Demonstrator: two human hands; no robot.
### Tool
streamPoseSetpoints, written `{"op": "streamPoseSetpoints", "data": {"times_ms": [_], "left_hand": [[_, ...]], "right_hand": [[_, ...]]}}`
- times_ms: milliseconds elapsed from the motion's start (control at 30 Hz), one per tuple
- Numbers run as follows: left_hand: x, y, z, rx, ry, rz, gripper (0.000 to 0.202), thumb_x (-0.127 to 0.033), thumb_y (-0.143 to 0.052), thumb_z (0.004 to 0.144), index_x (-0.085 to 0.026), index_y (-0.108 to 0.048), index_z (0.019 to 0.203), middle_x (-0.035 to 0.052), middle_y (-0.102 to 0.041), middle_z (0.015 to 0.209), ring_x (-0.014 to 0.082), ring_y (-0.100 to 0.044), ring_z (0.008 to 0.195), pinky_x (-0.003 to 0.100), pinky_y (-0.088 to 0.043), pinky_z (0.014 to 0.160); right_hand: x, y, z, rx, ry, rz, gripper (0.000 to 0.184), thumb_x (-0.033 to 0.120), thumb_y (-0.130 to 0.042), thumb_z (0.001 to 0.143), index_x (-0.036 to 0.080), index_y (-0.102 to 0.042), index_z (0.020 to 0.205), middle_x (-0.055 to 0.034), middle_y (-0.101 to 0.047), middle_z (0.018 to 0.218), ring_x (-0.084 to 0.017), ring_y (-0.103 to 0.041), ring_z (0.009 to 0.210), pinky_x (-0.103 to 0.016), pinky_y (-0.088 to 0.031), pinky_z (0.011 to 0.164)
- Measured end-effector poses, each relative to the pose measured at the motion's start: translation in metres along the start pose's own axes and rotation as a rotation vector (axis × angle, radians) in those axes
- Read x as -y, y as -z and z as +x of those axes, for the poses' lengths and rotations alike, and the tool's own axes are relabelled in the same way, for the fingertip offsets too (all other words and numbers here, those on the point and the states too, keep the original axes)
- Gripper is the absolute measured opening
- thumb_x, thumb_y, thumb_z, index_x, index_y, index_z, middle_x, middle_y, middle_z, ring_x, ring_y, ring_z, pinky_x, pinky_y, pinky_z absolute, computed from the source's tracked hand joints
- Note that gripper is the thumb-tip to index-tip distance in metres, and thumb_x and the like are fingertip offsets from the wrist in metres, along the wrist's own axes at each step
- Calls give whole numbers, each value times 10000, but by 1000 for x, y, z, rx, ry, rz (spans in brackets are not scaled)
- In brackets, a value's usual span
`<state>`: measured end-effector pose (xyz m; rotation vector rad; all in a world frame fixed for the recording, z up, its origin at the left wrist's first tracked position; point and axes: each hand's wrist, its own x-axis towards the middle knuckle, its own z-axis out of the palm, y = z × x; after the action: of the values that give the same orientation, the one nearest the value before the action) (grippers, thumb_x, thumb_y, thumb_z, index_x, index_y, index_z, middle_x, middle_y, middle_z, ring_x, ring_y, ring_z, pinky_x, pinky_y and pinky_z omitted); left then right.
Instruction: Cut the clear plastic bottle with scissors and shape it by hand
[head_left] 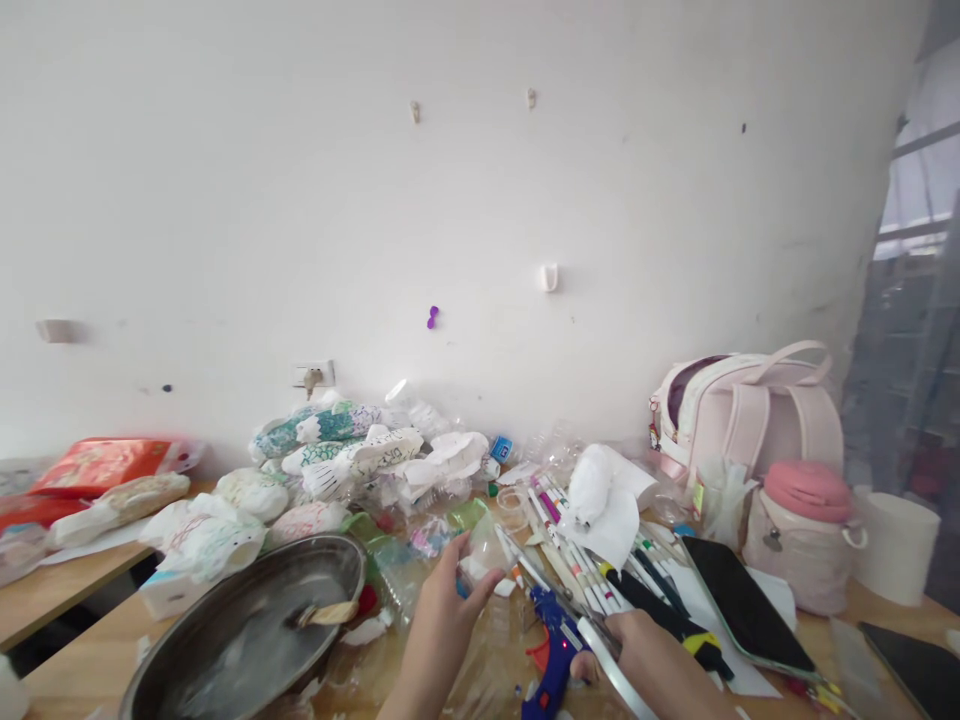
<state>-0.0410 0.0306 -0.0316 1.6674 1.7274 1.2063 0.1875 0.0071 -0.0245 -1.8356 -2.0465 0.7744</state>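
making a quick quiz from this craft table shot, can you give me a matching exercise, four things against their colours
Things:
1. glue gun
2. backpack
3. basin
4. packet at far left

Colours:
a. red
b. pale pink
c. blue
d. dark grey metal

Pairs: 1-c, 2-b, 3-d, 4-a

The left hand holds a clear plastic piece; the right hand holds scissors beside the glue gun.

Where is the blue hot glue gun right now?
In the head view, the blue hot glue gun lies low on the wooden table, between the left hand and the right hand.
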Motion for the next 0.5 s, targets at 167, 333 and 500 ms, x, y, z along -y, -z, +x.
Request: {"op": "streamPoseSetpoints", "data": {"times_ms": [167,333,500], "left_hand": [[3,0,1,-24,-6,0,568,-452,-554,721,-127,-512,1184,186,-669,1206,289,-611,1131,380,-451,944],[6,-1,1,-93,-29,-37,543,-432,-605,702,-143,-546,1158,164,-688,1184,290,-625,1113,388,-467,936],[7,0,0,-114,-46,-47,547,-414,-617,703,-125,-564,1164,179,-681,1193,293,-627,1109,403,-467,943]], "right_hand": [[-3,-4,3,-11,10,-1,390,563,-630,713,184,-712,752,-120,-754,788,-303,-696,792,-305,-463,622],[-7,-11,4,-25,43,62,299,502,-645,734,219,-731,778,-75,-757,789,-283,-697,793,-292,-478,653],[-1,-7,0,-24,61,45,331,505,-627,755,191,-727,724,-87,-749,736,-275,-692,756,-272,-457,601]]}}
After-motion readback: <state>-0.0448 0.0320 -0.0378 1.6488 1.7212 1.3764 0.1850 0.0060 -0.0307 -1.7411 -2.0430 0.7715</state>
